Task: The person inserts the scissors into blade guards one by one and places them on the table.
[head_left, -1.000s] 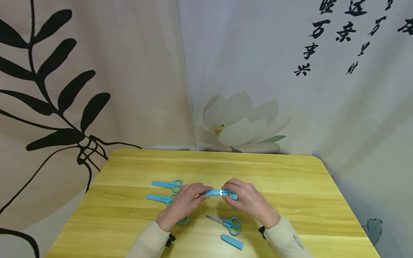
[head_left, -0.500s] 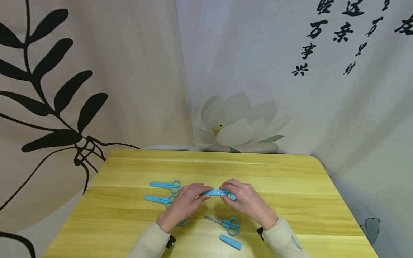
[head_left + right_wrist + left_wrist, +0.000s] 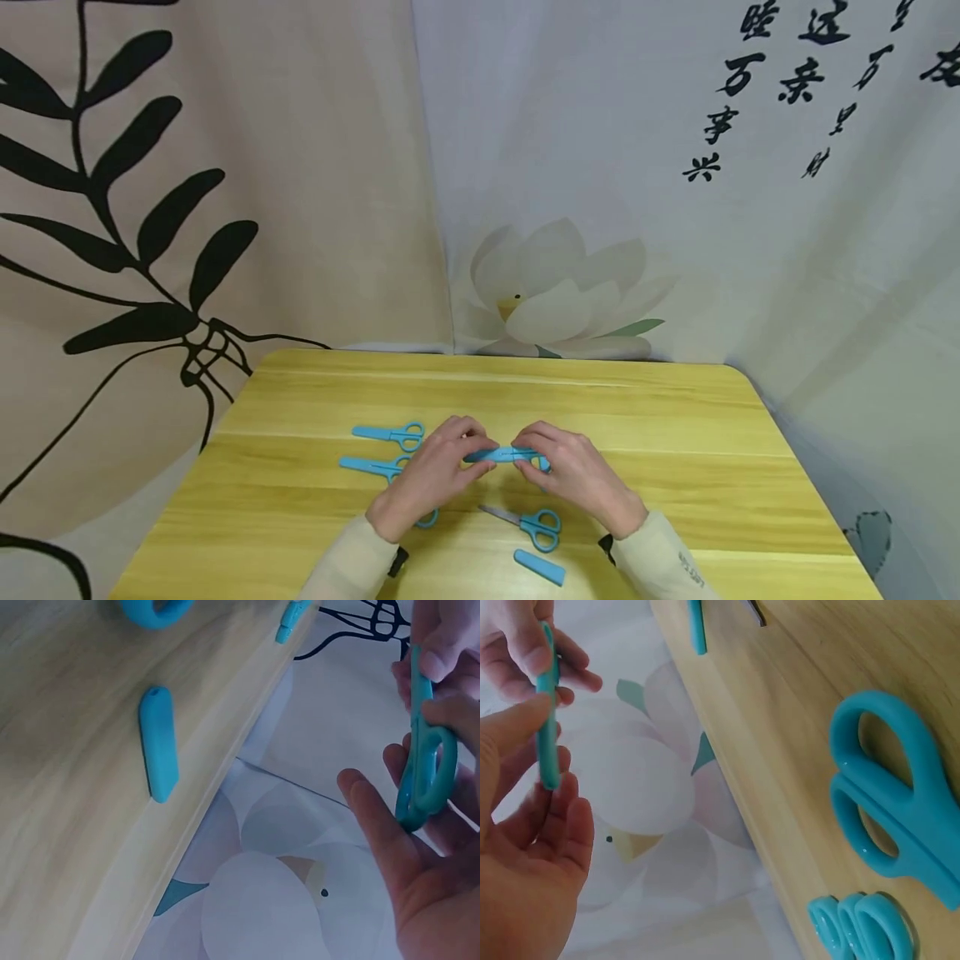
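Both hands hold one pair of blue scissors (image 3: 504, 454) level above the table, its blades inside a blue blade cover (image 3: 547, 754). My left hand (image 3: 437, 468) pinches the cover's end between thumb and fingers. At the other end, my right hand (image 3: 576, 468) grips the scissors by the handle, whose finger loops (image 3: 439, 769) show beside the palm in the right wrist view. No bare blade shows between cover and handle. Below the hands lies an uncovered pair of scissors (image 3: 536, 527), grey blades pointing left, with a loose blue cover (image 3: 538, 567) nearer the front.
Two covered blue scissors, an upper pair (image 3: 382, 433) and a lower pair (image 3: 367, 464), lie left of my left hand. Another handle loop (image 3: 429, 518) peeks out beside my left wrist. Behind the wooden table's far edge (image 3: 600, 362) hangs a printed curtain (image 3: 337, 208).
The pale gap between cover and handle, seen one second ago, has gone. My left hand's fingers have lifted and arched over the cover's end. The right hand keeps its grip.
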The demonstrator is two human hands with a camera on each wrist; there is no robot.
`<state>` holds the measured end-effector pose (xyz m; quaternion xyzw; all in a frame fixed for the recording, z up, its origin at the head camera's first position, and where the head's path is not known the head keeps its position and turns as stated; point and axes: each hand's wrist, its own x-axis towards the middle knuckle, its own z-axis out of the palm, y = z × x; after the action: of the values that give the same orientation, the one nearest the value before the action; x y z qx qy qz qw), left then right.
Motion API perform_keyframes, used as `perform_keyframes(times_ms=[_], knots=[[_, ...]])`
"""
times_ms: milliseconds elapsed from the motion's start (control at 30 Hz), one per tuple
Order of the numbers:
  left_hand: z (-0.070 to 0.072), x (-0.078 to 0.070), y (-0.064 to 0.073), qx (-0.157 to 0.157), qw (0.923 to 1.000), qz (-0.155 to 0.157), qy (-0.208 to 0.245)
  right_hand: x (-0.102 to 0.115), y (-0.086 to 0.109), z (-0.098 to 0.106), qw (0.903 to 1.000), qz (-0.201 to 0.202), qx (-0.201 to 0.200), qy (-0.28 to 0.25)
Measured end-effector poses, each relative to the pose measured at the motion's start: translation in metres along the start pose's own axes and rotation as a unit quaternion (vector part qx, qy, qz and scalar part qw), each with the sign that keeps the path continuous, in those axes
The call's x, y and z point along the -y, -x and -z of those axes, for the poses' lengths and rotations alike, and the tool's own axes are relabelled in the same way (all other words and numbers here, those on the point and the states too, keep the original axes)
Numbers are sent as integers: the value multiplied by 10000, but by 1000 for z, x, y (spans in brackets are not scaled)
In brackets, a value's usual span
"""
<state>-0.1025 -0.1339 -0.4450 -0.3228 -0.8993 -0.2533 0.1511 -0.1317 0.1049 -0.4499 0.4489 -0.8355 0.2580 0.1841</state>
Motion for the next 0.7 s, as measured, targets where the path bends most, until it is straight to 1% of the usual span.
perform_keyframes(times_ms=[100,200,300,367,433,533,633,700], knots=[[0,-1,0,101,9998,-173,-99,0,1,-4,9999,35,34,143],[-1,-1,1,191,9992,-289,-205,2,1,-6,9999,47,16,164],[-1,0,3,129,9986,-344,-387,4,0,-7,9999,-38,113,89],[-1,1,4,62,9983,-348,-468,5,-1,-6,9993,-209,296,-37],[-1,4,6,14,9983,-305,-492,6,-1,-3,9973,-473,543,-163],[2,9,13,70,9989,-165,-443,4,1,2,9917,-948,806,-325],[8,17,24,144,9989,13,-442,0,5,7,9871,-1296,872,-356],[14,24,34,179,9988,118,-450,-3,9,9,9847,-1467,878,-333]])
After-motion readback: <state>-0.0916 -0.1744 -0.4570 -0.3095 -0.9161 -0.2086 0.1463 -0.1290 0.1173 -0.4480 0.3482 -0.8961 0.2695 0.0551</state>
